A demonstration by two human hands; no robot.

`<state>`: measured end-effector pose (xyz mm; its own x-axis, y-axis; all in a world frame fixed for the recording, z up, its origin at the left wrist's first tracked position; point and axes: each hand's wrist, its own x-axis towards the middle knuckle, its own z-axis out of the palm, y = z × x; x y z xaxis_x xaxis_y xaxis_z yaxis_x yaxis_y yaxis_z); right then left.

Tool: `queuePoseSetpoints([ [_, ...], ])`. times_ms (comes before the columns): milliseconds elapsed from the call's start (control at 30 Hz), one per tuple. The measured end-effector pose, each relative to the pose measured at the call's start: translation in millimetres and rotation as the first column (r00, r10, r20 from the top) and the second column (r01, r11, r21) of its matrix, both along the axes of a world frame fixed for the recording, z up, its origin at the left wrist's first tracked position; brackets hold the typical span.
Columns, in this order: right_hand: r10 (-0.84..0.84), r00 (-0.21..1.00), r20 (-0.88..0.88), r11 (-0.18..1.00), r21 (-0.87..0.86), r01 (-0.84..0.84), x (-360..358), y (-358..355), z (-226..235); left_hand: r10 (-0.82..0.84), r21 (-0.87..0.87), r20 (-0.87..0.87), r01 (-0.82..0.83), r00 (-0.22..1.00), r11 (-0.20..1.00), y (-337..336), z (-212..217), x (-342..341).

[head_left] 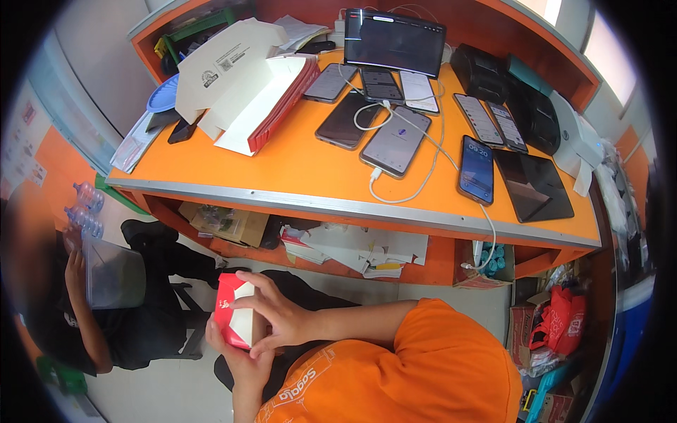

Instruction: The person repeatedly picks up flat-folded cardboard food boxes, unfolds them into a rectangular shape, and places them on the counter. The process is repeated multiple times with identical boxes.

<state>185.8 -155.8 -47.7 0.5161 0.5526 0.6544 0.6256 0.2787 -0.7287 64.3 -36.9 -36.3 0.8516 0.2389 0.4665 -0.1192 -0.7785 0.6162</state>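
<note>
A small red and white paperboard food box [242, 326] is held over my lap, below the front edge of the desk. My left hand [240, 358] grips its near lower side, thumb along the red panel. Over the top and right side curls my right hand [282, 310], fingers pressing on the white flaps. The box looks partly folded, and its far side is hidden. On the orange desk [296, 169], a stack of flat unfolded box blanks [275, 106], white with red edges, lies at the left.
Several phones [396, 141] with white cables lie mid-desk, before a propped tablet [395, 42]. A dark tablet [534, 185] and black printers [529, 106] occupy the right. A seated person at left holds a clear plastic container [114, 275]. A shelf [338, 247] under the desk holds papers.
</note>
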Motion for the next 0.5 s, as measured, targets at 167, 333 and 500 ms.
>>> queuePoseSetpoints([
  [167, -0.052, 0.998, 0.038, 0.997, -0.051, 0.054, -6.4, 7.4, -3.3, 0.020, 0.043, 0.034, -0.022, 0.999, 0.999, 6.3, -7.1, -0.3],
  [333, 0.065, 0.997, -0.044, 0.998, 0.026, -0.063, 7.9, 11.2, 3.4, 0.302, -0.670, 0.140, -0.135, 0.943, 0.730, 9.3, 18.6, -0.6],
  [500, 0.169, 0.773, -0.612, 0.925, -0.173, -0.340, 22.8, -4.0, -13.9, 0.554, -0.889, 0.254, -0.034, 0.793, 0.456, 54.0, 3.8, -9.3],
])
